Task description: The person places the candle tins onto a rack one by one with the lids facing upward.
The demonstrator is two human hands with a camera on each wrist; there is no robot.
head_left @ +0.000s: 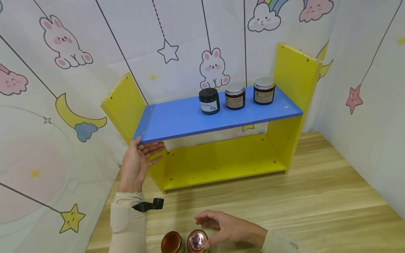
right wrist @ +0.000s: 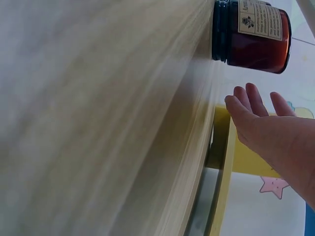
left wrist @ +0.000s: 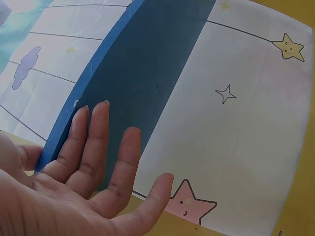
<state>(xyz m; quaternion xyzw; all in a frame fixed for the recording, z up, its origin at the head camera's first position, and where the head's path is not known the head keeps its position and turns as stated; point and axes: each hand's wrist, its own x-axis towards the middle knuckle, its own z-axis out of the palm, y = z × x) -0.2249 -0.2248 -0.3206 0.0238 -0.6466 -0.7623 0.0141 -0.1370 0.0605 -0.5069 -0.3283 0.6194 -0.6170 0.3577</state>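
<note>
My left hand holds the front left corner of the blue shelf board, thumb at its edge and the other fingers underneath. In the left wrist view those fingers stretch out along the board's underside. Low in the head view, my right hand curves loosely beside an amber glass jar, its thumb overlapping the jar's near side. A second amber jar stands just left of it. The right wrist view shows a labelled amber jar standing lid-down, with a gap between it and the right fingertips.
On the blue board stand a black-lidded dark jar and two silver-lidded amber jars, one in the middle and one at right. Yellow side panels and a yellow bottom board frame the shelf on the wooden table.
</note>
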